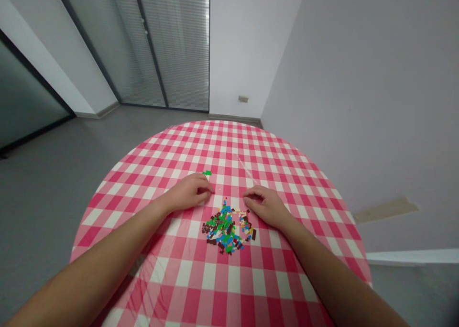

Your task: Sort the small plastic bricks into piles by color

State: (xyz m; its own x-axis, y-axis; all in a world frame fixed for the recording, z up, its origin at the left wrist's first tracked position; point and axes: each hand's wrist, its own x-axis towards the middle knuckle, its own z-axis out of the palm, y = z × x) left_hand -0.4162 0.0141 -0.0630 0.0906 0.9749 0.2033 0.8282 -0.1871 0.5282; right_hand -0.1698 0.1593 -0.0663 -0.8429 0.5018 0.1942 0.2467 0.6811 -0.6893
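Note:
My left hand (pixel 191 190) rests on the checked tablecloth, left of and beyond a pile of small building bricks (pixel 225 229). Its fingers are loosely curled, with a gap to the thumb, and no object shows in them. Just past its knuckles lie a few green bricks (pixel 207 173). At the pile's upper right is my right hand (pixel 264 203), thumb and forefinger curved close together; anything between the tips is too small to make out. The pile mixes green, blue, dark brown, white, red and yellow pieces. A tiny pale speck (pixel 220 189) sits between the hands.
The round table (pixel 229 288) wears a pink-and-white checked cloth. A thin pale line (pixel 247 169), perhaps a crease, runs beyond my right hand. Glass partitions (pixel 161 45) stand ahead left; a plain wall (pixel 376 92) rises at the right.

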